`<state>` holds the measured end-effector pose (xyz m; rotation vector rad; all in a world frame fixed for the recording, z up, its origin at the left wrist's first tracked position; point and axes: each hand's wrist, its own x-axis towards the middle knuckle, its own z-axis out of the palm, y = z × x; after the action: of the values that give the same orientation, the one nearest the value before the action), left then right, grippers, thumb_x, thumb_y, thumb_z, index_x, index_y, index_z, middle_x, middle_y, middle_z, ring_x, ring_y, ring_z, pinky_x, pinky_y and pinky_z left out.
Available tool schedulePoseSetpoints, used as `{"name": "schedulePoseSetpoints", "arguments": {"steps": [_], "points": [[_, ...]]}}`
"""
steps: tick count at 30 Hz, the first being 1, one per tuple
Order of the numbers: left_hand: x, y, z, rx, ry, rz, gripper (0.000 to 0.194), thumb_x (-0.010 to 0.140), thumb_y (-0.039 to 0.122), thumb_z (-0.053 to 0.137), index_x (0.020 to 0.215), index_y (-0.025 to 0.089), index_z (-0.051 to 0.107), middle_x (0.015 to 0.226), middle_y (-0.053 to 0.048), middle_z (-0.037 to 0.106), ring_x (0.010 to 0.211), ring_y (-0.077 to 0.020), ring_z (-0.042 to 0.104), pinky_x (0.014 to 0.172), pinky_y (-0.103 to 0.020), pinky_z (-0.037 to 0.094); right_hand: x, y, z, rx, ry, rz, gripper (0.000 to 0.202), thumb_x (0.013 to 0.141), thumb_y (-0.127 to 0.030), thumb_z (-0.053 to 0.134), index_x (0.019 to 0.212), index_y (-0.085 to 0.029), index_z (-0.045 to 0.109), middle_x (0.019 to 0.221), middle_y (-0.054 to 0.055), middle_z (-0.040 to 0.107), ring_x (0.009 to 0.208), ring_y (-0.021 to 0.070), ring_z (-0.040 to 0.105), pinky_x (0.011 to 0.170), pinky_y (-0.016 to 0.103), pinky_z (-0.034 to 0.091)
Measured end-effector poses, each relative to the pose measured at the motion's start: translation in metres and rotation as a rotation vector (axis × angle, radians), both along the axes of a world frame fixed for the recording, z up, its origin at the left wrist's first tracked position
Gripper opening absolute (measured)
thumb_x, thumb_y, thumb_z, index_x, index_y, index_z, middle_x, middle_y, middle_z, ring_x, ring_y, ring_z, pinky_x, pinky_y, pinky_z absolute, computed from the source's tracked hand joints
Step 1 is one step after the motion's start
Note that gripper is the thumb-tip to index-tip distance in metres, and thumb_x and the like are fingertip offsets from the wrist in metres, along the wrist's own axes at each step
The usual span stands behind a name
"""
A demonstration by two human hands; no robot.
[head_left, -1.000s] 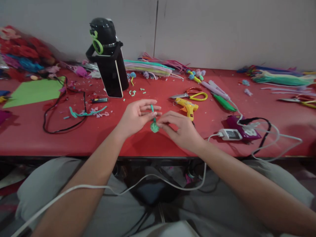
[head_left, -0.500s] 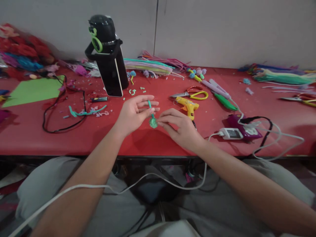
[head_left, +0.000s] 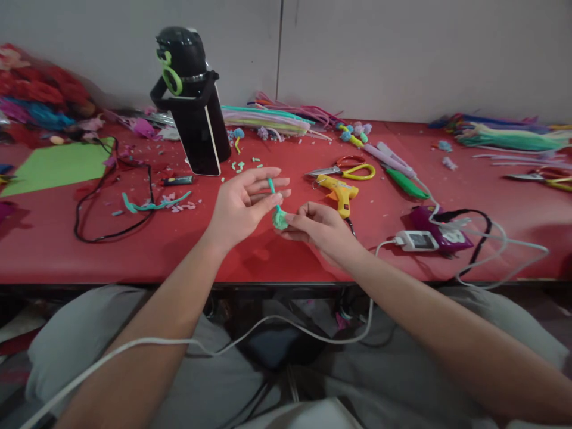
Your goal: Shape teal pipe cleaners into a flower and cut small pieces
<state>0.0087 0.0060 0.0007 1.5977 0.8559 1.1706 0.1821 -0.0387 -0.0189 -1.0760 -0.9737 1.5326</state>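
Note:
My left hand (head_left: 243, 208) pinches the teal stem of a small green fuzzy piece (head_left: 280, 220) between thumb and fingers. The stem's upper end sticks up past the thumb, and the round green head hangs at its lower end. My right hand (head_left: 319, 229) grips the right side of that head, thumb on top and fingers below it. Both hands are above the red table (head_left: 250, 262). Just beyond my right hand lie a yellow glue gun (head_left: 342, 193) and scissors with red and yellow handles (head_left: 357, 171).
A black bottle (head_left: 221, 128) stands at the back left with a phone (head_left: 199, 140) leaning on it. Pipe cleaners (head_left: 513, 140) lie along the wall. A black cable (head_left: 78, 217) curls at left. White cables and a power bank (head_left: 417, 241) are at right.
My right hand has shifted from beside the green head to hold it, with its thumb now on top and its fingers curled underneath. My left hand keeps its hold on the stem.

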Motion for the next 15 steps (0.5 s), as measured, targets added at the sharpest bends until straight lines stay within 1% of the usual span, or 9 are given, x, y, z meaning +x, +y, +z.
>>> {"name": "schedulePoseSetpoints", "arguments": {"steps": [6, 12, 15], "points": [[0.0003, 0.0, 0.0011, -0.014, 0.004, -0.002, 0.045, 0.078, 0.031, 0.081, 0.119, 0.019, 0.066, 0.119, -0.012, 0.074, 0.114, -0.0332, 0.071, 0.098, -0.051, 0.06, 0.0012, -0.0002, -0.0037, 0.029, 0.007, -0.006, 0.054, 0.059, -0.048, 0.092, 0.067, -0.021, 0.046, 0.07, -0.003, 0.063, 0.076, 0.0164, 0.072, 0.084, 0.035, 0.062], [0.0004, -0.0004, 0.0013, -0.023, 0.004, -0.012, 0.046, 0.078, 0.033, 0.081, 0.12, 0.02, 0.066, 0.121, -0.012, 0.074, 0.114, -0.0334, 0.071, 0.098, -0.051, 0.06, 0.0011, -0.001, -0.0053, 0.054, 0.038, 0.0, 0.051, 0.064, -0.044, 0.091, 0.066, -0.02, 0.046, 0.068, -0.004, 0.061, 0.074, 0.013, 0.07, 0.082, 0.032, 0.061], [0.0012, -0.0011, 0.0018, -0.017, -0.002, -0.012, 0.045, 0.078, 0.032, 0.081, 0.118, 0.019, 0.066, 0.12, -0.012, 0.074, 0.112, -0.0331, 0.072, 0.097, -0.05, 0.061, 0.0006, -0.0014, -0.0052, 0.054, 0.031, -0.006, 0.052, 0.063, -0.044, 0.091, 0.065, -0.021, 0.046, 0.066, -0.005, 0.059, 0.073, 0.0131, 0.069, 0.082, 0.033, 0.061]]}}
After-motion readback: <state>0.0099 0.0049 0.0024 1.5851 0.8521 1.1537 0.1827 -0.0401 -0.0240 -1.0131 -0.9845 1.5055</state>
